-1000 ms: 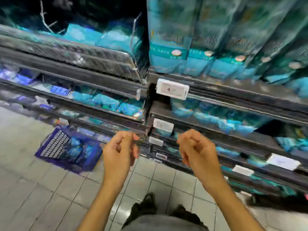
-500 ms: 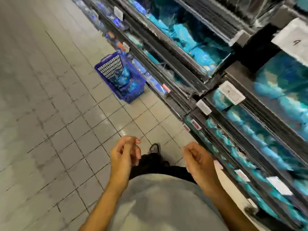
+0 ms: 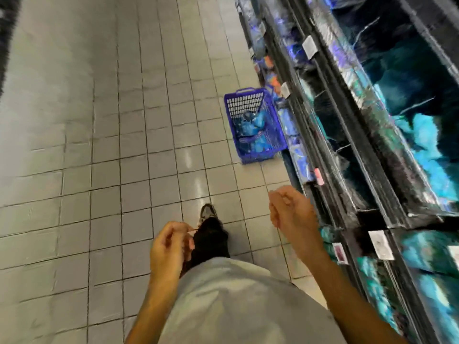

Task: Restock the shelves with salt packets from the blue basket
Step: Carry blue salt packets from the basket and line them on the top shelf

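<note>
Salt packets (image 3: 252,125), light blue and crumpled, lie in the bottom of the blue basket (image 3: 253,127), which stands on the tiled floor (image 3: 99,120) hard against the foot of the shelves (image 3: 347,120). That spot seems chosen so the stock is within a stoop of the shelving without blocking the aisle. How many packets are left I cannot tell through the blur; the basket looks only partly filled.

Neither hand carries anything. The left hand (image 3: 171,247) hangs low in front of the body, its grip loosely curled, thumb near the fingertips, nothing inside. The right hand (image 3: 290,212) is raised a little higher, nearer the shelf edge, its grip likewise relaxed and half closed on nothing. Both being free suggests a walk back for another load rather than a placing move.

One shoe (image 3: 208,212) points down the aisle toward the basket, which is well ahead of the hands. Teal and blue packs fill the shelf trays on the right, with white price tags (image 3: 309,47) along the rails.

Next comes, most likely, a bend at the basket and a grab of packets with one or both hands; the soft bags will sag, so a hold around the middle should serve best.
</note>
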`<action>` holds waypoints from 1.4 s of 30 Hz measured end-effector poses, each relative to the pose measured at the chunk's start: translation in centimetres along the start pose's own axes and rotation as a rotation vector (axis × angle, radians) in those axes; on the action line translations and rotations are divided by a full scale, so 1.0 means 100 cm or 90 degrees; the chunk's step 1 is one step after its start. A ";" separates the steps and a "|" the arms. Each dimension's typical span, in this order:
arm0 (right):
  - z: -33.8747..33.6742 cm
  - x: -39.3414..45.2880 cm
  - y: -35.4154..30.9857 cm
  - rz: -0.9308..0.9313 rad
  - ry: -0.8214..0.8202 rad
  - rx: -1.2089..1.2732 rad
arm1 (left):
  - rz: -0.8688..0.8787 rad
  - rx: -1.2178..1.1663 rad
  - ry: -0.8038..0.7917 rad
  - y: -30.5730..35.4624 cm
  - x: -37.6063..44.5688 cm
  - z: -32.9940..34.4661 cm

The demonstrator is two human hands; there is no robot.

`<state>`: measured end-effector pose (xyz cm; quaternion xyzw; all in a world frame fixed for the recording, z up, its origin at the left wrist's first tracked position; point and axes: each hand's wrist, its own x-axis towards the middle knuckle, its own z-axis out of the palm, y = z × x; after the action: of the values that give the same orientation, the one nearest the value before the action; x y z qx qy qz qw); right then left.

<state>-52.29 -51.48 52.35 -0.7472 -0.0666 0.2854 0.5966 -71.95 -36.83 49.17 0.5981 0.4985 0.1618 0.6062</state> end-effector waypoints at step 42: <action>0.066 0.561 0.094 0.410 0.207 -0.070 | -0.067 0.433 -0.470 0.101 0.664 0.316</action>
<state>-11.40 -23.72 23.32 -0.7962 0.2529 0.3321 0.4379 -12.75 0.32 24.15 0.7533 0.3047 -0.2632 0.5200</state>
